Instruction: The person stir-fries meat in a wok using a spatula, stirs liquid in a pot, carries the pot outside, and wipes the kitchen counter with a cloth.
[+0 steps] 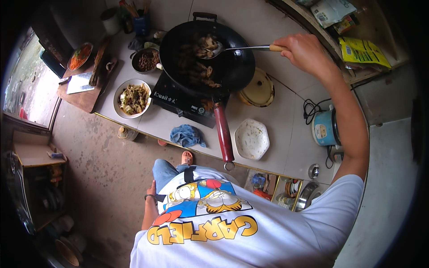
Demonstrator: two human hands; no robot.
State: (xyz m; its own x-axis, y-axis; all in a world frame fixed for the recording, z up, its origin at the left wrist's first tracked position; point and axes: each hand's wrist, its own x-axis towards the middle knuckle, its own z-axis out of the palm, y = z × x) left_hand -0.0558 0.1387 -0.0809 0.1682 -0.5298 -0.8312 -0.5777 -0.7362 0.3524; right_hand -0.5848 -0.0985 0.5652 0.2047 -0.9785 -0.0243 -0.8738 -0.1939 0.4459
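My right hand (300, 50) grips the wooden end of a long-handled metal ladle (248, 48). The ladle's bowl is inside a black wok (234, 70), among browned pieces of meat (206, 72), some of them blurred. The wok rests on a black induction cooker (181, 104), its red handle (223, 134) pointing towards me. Down at my side by the jeans, my left hand (151, 189) is partly hidden by my body; its fingers are hard to make out. It is apart from the worktop and everything on it.
Left of the cooker stand a bowl of cut vegetables (132, 100), a small pot of dark food (144, 61) and a chopping board (87, 100) with a cleaver (79, 83). A blue cloth (187, 135), an emptied-looking white dish (252, 139), a lidded enamel pot (259, 88) and a rice cooker (323, 127) sit nearer or rightward.
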